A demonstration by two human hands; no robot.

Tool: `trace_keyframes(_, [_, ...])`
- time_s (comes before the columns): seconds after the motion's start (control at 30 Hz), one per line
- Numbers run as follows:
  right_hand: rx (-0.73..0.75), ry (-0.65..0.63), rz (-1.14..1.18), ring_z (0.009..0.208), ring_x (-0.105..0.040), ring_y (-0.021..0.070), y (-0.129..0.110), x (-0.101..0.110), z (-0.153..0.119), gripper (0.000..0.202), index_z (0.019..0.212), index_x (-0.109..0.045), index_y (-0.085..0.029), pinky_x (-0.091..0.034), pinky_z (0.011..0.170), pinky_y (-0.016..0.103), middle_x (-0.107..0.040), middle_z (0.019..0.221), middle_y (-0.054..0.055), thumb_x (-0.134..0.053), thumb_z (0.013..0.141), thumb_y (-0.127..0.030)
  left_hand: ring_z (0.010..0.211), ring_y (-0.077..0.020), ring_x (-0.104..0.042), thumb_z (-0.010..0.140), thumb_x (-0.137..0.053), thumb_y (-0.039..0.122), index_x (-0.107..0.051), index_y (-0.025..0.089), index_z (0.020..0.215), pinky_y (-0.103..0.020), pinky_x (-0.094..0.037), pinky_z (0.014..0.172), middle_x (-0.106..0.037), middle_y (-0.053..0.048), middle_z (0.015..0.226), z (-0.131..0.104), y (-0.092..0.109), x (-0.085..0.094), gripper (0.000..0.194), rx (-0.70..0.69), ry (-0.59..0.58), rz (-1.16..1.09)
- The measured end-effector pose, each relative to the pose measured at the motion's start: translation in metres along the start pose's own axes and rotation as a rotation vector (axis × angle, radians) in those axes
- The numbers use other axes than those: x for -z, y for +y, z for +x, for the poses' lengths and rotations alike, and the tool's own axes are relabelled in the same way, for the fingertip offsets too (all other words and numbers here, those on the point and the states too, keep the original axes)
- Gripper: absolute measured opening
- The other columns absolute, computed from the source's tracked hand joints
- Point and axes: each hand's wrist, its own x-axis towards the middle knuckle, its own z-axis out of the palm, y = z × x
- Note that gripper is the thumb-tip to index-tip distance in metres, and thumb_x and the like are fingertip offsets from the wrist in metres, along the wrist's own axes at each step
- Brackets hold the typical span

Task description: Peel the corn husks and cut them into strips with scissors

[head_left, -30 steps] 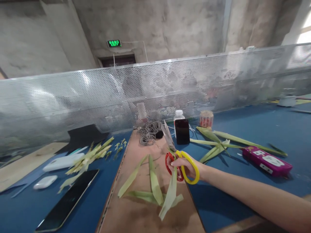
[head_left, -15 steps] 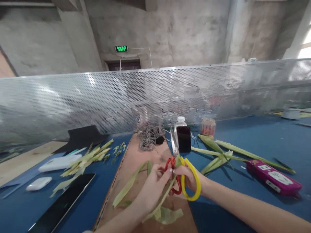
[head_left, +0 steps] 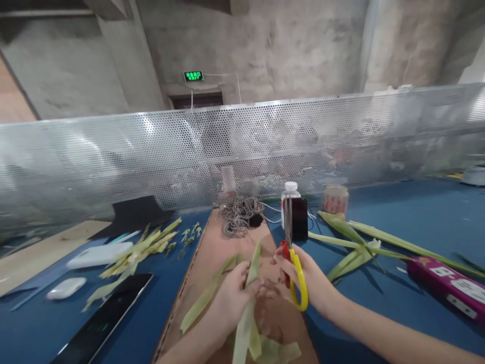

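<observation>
My left hand (head_left: pixel 232 297) pinches a long pale green corn husk strip (head_left: pixel 244 331) over a brown cardboard sheet (head_left: pixel 206 247). The strip's tip points up and away from me, and its wide end hangs toward me. To the right, my right hand (head_left: pixel 311 279) holds scissors (head_left: pixel 300 278) with red and yellow handles, the blades pointing up and away. The blades look closed and stand apart from the strip. Another husk piece (head_left: pixel 204 303) lies on the cardboard left of my left hand, and more husk (head_left: pixel 279 350) lies under the held strip.
Grey cord (head_left: pixel 238 215) lies tangled at the cardboard's far end. A black phone (head_left: pixel 300 218) leans by a white-capped bottle (head_left: pixel 291 187); a jar (head_left: pixel 335 201) stands beyond. Leaves (head_left: pixel 350 260) and a purple box (head_left: pixel 447 285) lie right. Left are husk pieces (head_left: pixel 142 247) and a dark tablet-like slab (head_left: pixel 109 313).
My right hand has moved right with the scissors, away from my left hand, and the scissors have turned more edge-on. The husk strip now shows its broad side in my left hand.
</observation>
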Motion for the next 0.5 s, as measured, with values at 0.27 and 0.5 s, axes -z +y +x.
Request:
trace_keyframes(0.27, [-0.1, -0.067, -0.145, 0.029, -0.038, 0.0048, 0.004, 0.003, 0.001, 0.022, 0.076, -0.036, -0.022, -0.031, 0.029, 0.015, -0.036, 0.045, -0.013, -0.051, 0.076, -0.037, 0.03, -0.0052, -0.036, 0.078, -0.045, 0.046, -0.048, 0.017, 0.091, -0.018, -0.025, 0.033, -0.047, 0.007, 0.047, -0.004, 0.018, -0.002, 0.033, 0.084, 0.114, -0.294])
trace_keyframes(0.5, [-0.068, -0.143, -0.303, 0.042, -0.045, 0.0068, 0.0, -0.016, -0.016, 0.016, 0.082, -0.043, -0.02, -0.039, 0.037, 0.016, -0.043, 0.058, -0.007, -0.05, 0.076, -0.032, 0.024, -0.0075, -0.036, 0.078, -0.037, 0.056, -0.042, 0.018, 0.066, -0.02, -0.029, 0.028, -0.043, 0.007, 0.039, -0.011, 0.022, -0.005, 0.04, -0.009, 0.141, -0.319])
